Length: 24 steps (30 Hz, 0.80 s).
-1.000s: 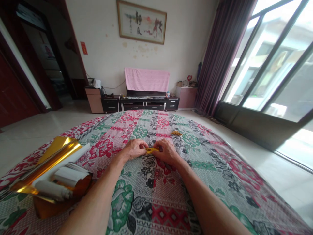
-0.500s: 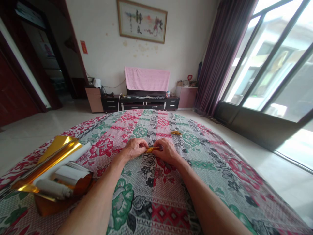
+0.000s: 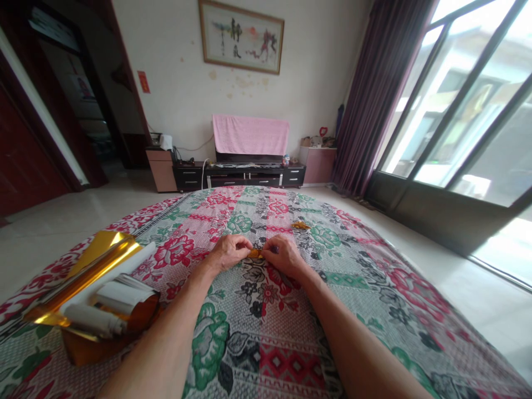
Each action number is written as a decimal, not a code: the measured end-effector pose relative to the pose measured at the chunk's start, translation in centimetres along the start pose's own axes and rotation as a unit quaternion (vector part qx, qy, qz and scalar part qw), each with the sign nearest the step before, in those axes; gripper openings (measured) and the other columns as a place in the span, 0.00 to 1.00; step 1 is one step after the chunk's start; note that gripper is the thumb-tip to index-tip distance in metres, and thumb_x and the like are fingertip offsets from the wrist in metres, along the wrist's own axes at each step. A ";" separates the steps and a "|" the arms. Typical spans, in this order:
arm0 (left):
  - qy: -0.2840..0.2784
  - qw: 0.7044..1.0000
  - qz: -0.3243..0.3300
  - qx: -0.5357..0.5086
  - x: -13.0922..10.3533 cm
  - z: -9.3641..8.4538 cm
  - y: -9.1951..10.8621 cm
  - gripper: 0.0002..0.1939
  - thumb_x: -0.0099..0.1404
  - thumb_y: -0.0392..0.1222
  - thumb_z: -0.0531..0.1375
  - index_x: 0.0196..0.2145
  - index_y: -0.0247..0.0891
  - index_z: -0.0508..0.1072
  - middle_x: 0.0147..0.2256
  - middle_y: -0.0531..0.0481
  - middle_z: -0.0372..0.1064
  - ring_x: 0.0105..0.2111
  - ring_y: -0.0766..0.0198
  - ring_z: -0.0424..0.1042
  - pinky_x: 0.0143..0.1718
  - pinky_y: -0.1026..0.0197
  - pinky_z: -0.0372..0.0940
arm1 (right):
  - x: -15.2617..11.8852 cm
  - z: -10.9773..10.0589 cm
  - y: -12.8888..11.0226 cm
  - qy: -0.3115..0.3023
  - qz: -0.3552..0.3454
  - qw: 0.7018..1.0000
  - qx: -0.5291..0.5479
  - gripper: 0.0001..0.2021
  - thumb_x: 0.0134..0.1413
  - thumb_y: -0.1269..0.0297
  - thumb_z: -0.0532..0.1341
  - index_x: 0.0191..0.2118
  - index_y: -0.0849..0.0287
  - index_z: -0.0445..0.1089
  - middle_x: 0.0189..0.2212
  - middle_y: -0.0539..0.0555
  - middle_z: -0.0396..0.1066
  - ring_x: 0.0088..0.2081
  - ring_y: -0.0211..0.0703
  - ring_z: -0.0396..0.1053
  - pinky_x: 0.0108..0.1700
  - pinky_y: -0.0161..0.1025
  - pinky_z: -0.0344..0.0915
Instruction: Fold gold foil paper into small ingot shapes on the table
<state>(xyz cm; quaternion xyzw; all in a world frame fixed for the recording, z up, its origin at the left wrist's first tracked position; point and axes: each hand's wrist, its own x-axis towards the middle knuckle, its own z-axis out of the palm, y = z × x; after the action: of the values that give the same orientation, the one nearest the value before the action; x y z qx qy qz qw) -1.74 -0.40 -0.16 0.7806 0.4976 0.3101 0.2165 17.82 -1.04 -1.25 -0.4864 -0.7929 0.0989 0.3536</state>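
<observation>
Clock directions are read from the small gold strip (image 3: 255,253), with 12 o'clock pointing away from the wearer. The small gold strip is located between the two hands, over the flower-patterned cloth (image 3: 245,288); whether its underside touches the cloth cannot be determined. The left hand (image 3: 228,252) is positioned at 9 o'clock, palm side down, with thumb and fingers narrowed to a pinch on the near end of the strip. The right hand (image 3: 286,255) is positioned at 3 o'clock, its thumb and fingers likewise pinched together on the opposite end. The fingertips of the two hands are apart, and a short middle section of the strip is exposed between them. A loose gold piece (image 3: 301,225) lies on the cloth at 2 o'clock, near the right hand but not touching it. A pile of gold-and-white sheets (image 3: 96,274), partly rolled, rests on the cloth between 8 and 9 o'clock, beside the left forearm. Beyond the cloth, at 12 o'clock, a pink cover (image 3: 250,134) hangs above a low black cabinet (image 3: 190,178), with a framed picture (image 3: 243,36) higher on the wall. A purple curtain (image 3: 369,83) hangs between 1 and 2 o'clock.
</observation>
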 end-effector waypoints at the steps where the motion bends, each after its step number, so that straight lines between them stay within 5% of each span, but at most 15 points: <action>1: 0.000 1.000 0.002 -0.004 0.0 0.0 -0.1 0.09 0.52 0.40 0.58 0.31 0.38 0.76 0.23 0.55 0.69 0.23 0.69 0.64 0.24 0.69 0.57 | 0.1 0.1 0.0 0.001 0.000 1.000 0.000 0.03 0.45 0.67 0.61 0.26 0.58 0.72 0.27 0.50 0.70 0.30 0.37 0.64 0.35 0.34 0.57; 12: 0.024 0.999 0.023 0.007 -0.1 -0.2 0.1 0.06 0.51 0.38 0.59 0.27 0.38 0.75 0.26 0.54 0.67 0.26 0.69 0.65 0.26 0.69 0.59 | 0.1 -0.5 -0.3 -0.012 0.004 0.999 0.031 0.08 0.42 0.72 0.57 0.28 0.59 0.73 0.28 0.50 0.72 0.32 0.38 0.66 0.37 0.34 0.60; 24: -0.022 0.999 0.045 -0.012 -0.1 -0.4 -0.3 0.06 0.48 0.36 0.59 0.26 0.38 0.75 0.27 0.54 0.66 0.26 0.70 0.65 0.28 0.69 0.60 | 0.1 -1.0 -0.9 -0.019 0.038 0.997 0.068 0.10 0.48 0.68 0.53 0.28 0.59 0.72 0.27 0.50 0.71 0.30 0.38 0.66 0.35 0.33 0.61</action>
<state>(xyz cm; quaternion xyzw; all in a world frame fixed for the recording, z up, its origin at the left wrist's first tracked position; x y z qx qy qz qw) -2.22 -0.39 -0.08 0.8063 0.4530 0.3082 0.2230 17.83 -1.58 0.01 -0.4892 -0.7718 0.1754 0.3664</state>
